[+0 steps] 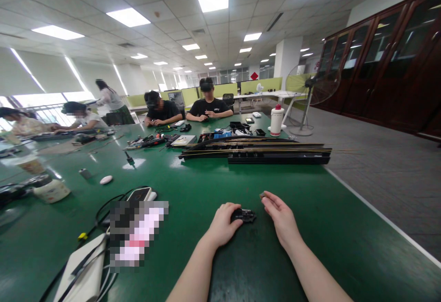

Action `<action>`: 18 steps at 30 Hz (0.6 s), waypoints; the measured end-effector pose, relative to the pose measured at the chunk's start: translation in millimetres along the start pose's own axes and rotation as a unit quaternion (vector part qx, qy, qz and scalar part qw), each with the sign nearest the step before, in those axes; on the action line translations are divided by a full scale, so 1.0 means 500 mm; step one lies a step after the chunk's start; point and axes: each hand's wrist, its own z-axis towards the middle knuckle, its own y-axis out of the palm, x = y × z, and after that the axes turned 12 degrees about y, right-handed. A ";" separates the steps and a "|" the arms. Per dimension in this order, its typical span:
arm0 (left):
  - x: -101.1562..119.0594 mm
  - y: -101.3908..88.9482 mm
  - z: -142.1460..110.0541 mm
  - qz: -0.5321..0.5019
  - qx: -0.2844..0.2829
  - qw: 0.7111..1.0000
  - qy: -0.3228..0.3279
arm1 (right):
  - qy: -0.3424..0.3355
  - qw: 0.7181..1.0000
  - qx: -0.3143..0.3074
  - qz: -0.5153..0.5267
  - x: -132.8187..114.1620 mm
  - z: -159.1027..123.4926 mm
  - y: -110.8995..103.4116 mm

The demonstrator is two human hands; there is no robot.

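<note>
We see a long office under bright ceiling panels, with dark wooden cabinets (379,54) along the right wall and a standing fan (308,83) beyond the worktop (193,182). Two people in dark tops sit at its far edge. The green surface is smooth and glossy, so we expect small parts to slide on it easily.

The small black part (247,215) is in front of us, well in from the worktop's right edge. Our left hand (223,223) has its thumb and fingers closed around the part's left end; our right hand (279,214), just apart from it, pinches a tiny piece (262,195) at the fingertips (too small for us to name). We cannot tell whether the black part touches the surface.

We judge it light, stiff and probably plastic, with fine details that might snap under pressure. We would hold it by its sides, keeping off the uneven right end, and pinch the tiny piece lightly, since it could easily slip away.
</note>
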 end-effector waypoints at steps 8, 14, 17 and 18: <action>0.000 0.001 0.000 0.001 0.001 1.000 0.000 | -0.017 0.999 -0.031 -0.023 -0.005 -0.009 0.004; -0.005 0.003 0.001 0.001 -0.001 1.000 0.003 | -0.037 0.995 -0.069 -0.063 0.010 -0.003 0.010; -0.007 0.004 0.001 0.000 -0.002 1.000 0.004 | -0.059 0.987 -0.089 -0.120 0.022 -0.001 0.011; -0.008 0.004 0.001 0.000 -0.001 1.000 0.004 | -0.070 0.982 -0.092 -0.149 0.024 -0.002 0.011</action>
